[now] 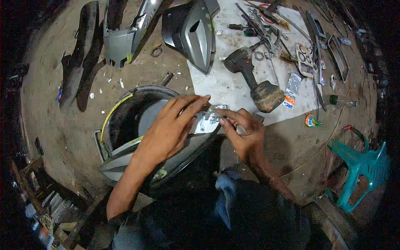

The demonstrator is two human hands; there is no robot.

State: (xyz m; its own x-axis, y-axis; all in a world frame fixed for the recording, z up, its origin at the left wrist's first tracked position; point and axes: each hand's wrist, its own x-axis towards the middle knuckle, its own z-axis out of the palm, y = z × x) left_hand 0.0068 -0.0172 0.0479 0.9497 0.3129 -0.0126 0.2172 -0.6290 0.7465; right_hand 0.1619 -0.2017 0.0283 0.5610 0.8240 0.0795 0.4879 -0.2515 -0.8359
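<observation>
While the grey panel [121, 161] lies over the near edge of the bucket [118, 121], seemingly for support, the right hand [246, 131] pinches a thin strip [215, 110] at the panel's right end; whether the left hand [168, 123] grips cannot be told.

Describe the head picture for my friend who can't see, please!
A person's left hand and right hand are close together over a shiny silvery piece, with a grey panel below. Beyond, a power tool lies on a white sheet; a teal part is at right.
</observation>
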